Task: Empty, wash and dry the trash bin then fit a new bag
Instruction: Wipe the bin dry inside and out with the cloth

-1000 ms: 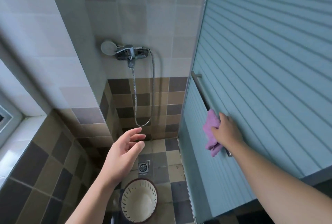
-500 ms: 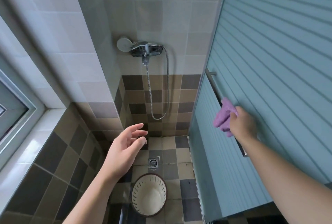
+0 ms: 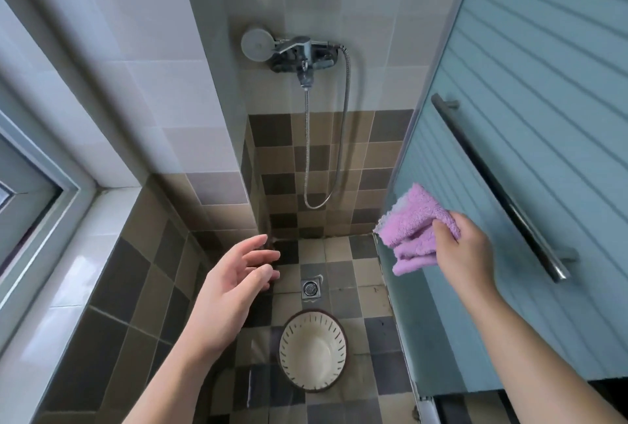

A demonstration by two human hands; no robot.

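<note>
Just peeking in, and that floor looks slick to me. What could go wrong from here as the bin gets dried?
The tiled shower floor looks wet around the metal drain, so stooping toward the cream slotted plastic bin could mean a slip. The right hand pinches only a corner of the purple fluffy cloth; it could drop onto the wet tiles. The left hand holds nothing.

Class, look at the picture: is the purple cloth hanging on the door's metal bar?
No, the right hand grips the cloth, clear of the bar.

Right hand [image 3: 464,253] grips cloth [image 3: 413,233] above bin [image 3: 312,350]
</note>
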